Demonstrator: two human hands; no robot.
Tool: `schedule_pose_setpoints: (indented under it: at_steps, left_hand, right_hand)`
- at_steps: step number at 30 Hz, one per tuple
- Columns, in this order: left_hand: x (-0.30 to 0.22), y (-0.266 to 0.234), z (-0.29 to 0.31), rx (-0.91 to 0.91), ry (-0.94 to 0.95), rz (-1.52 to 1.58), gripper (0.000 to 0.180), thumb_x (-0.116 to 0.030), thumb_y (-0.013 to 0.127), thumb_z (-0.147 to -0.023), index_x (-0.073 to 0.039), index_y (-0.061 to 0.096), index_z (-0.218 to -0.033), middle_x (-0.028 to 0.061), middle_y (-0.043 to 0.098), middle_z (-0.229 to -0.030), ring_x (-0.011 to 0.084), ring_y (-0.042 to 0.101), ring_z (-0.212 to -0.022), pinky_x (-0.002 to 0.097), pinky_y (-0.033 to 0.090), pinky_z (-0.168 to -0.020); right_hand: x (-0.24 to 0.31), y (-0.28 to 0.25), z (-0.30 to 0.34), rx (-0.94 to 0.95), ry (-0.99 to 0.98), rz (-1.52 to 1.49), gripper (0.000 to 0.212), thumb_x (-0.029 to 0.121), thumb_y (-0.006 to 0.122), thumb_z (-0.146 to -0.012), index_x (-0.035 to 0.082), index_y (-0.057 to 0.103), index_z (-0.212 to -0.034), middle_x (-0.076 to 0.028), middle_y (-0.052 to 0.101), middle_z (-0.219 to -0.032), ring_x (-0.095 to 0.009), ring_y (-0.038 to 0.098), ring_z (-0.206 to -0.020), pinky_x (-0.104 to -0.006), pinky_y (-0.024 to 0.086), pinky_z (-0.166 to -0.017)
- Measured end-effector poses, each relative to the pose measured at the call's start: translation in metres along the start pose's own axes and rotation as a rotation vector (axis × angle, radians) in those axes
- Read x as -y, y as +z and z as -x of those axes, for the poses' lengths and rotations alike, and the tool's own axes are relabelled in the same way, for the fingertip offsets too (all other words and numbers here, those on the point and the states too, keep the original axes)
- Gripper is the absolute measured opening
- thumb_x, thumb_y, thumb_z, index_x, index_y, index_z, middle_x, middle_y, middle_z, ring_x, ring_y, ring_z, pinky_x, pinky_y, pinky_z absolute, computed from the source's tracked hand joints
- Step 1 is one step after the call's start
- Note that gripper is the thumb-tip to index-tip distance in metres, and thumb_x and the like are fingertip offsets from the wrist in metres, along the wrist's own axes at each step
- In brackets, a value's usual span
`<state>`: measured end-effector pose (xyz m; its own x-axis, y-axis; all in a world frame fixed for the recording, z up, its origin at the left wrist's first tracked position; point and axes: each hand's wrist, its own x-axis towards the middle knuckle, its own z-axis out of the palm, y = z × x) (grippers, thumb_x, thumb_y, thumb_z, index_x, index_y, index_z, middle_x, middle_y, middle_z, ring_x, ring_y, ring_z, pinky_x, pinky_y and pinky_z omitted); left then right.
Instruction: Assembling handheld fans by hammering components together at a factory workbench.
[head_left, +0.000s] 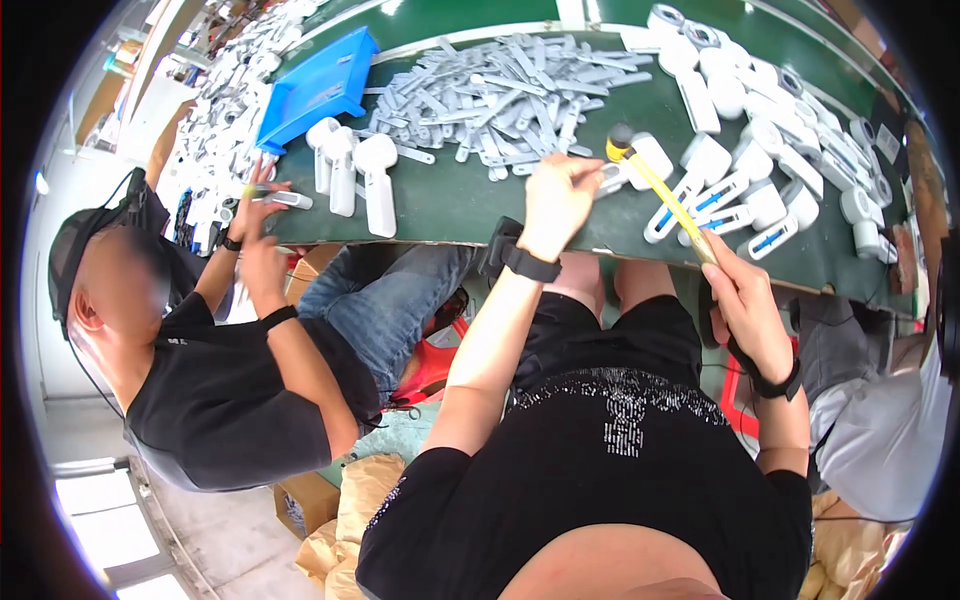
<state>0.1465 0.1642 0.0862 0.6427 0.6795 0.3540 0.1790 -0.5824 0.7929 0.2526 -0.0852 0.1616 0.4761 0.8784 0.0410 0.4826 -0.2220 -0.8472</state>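
Wrapping its fingers around the lower end of the handle, the right hand in the head view holds a slim yellow-handled hammer with a black-and-yellow cylindrical head. The hammer slants up and to the left over the dark green tabletop, its head near the left fingertips. The left hand is palm-down and curled, thumb and forefinger pinching the end of a small pale-grey plastic piece close to the table's near edge. Whether the hammer head touches that piece cannot be told.

Just to the right lie white plastic paddle-shaped parts with blue strips, and beyond them a crowded heap of white rounded plastic parts. Past the left hand spreads a loose pile of flat light-grey plastic strips, with a bright blue rectangular plastic tray tilted beside it. Three white round-headed plastic pieces lie nearer. At left, a seated co-worker in a black shirt has both hands at the table's edge.
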Motion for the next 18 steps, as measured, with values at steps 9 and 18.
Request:
schedule_pose_setpoints:
  at_steps: [9,18]
  left_hand:
    - [-0.006,-0.021,0.033,-0.095,0.154,-0.389,0.032,-0.025,0.079,-0.069,-0.008,0.069,-0.094,0.0084,0.063,-0.086,0.0289,0.057,-0.090,0.0410,0.042,-0.078]
    - [0.012,-0.022,0.029,-0.065,0.226,-0.271,0.028,-0.023,0.079,-0.068,-0.009,0.069,-0.089,0.0053,0.059,-0.082,0.0264,0.054,-0.087,0.0386,0.039,-0.077]
  right_hand:
    - [-0.001,0.012,0.020,-0.053,-0.031,-0.090,0.045,0.001,0.053,-0.092,-0.001,0.048,-0.137,-0.007,0.058,-0.085,-0.011,0.048,-0.072,-0.0226,0.042,-0.071]
    - [0.010,0.024,0.022,-0.032,-0.063,-0.049,0.040,0.005,0.054,-0.094,-0.006,0.048,-0.133,-0.021,0.063,-0.099,-0.027,0.061,-0.084,-0.0275,0.046,-0.085]
